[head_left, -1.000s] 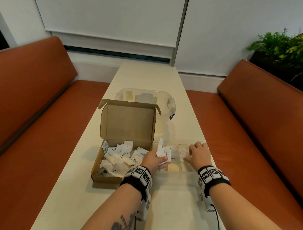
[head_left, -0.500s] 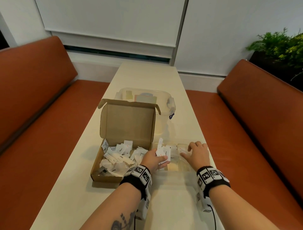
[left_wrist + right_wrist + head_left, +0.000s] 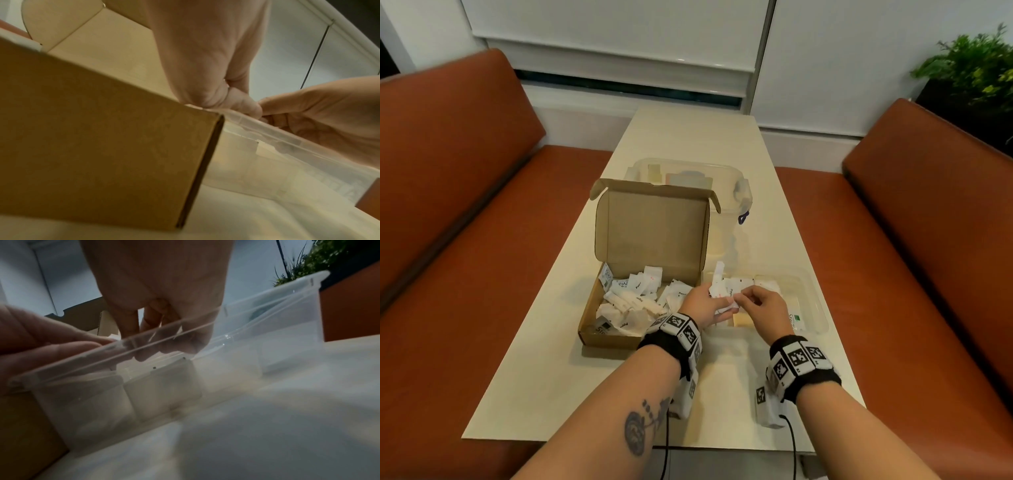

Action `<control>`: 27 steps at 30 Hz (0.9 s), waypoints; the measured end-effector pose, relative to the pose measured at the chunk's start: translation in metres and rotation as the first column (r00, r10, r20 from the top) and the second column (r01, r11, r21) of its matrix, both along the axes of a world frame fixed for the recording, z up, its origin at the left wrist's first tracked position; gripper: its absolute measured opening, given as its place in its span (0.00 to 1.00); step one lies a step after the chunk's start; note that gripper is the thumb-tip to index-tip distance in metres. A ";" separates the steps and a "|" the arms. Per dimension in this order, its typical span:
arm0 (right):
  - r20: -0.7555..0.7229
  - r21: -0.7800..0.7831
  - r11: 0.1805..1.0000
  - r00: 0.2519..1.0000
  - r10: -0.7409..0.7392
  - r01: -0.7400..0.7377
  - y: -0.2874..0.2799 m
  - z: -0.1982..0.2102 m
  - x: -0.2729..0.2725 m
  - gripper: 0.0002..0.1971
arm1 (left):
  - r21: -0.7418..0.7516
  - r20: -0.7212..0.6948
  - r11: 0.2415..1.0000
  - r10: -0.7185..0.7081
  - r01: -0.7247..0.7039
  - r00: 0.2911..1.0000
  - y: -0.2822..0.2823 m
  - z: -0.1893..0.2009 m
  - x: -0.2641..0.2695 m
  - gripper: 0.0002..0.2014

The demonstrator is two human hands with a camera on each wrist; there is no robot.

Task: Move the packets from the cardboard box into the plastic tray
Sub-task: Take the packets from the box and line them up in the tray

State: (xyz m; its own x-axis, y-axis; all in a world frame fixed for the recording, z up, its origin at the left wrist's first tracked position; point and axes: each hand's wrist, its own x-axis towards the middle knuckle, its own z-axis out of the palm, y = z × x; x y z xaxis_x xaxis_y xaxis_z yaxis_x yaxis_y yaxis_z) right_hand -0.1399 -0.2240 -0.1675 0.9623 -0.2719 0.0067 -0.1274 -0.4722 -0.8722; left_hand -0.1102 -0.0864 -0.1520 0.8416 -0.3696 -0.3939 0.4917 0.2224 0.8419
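Several packets (image 3: 723, 289) held over tray, centre of head view.
Left hand (image 3: 703, 305) grips the white bunch above the plastic tray's (image 3: 813, 301) left end; right hand (image 3: 763, 308) pinches one off. Advice: peel singly, drop into a free compartment, keep the bunch low. Cardboard box (image 3: 616, 337), left of tray, holds many more.

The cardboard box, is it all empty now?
No, the cardboard box still has lots of white packets heaped inside it in the head view.
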 end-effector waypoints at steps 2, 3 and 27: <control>0.010 0.018 0.999 0.999 -0.044 0.043 -0.004 0.000 0.001 0.07 | 0.002 -0.006 1.000 0.001 -0.001 1.000 0.000 0.000 0.000 0.10; 0.014 0.023 0.996 0.997 -0.082 0.082 -0.006 0.000 0.002 0.08 | 0.016 -0.007 1.000 0.002 -0.002 1.000 0.000 -0.001 0.001 0.07; -0.147 -0.484 0.855 0.981 0.130 -0.186 -0.018 -0.002 0.015 0.11 | -0.048 -0.064 0.997 0.051 -0.054 0.997 0.003 -0.007 0.006 0.04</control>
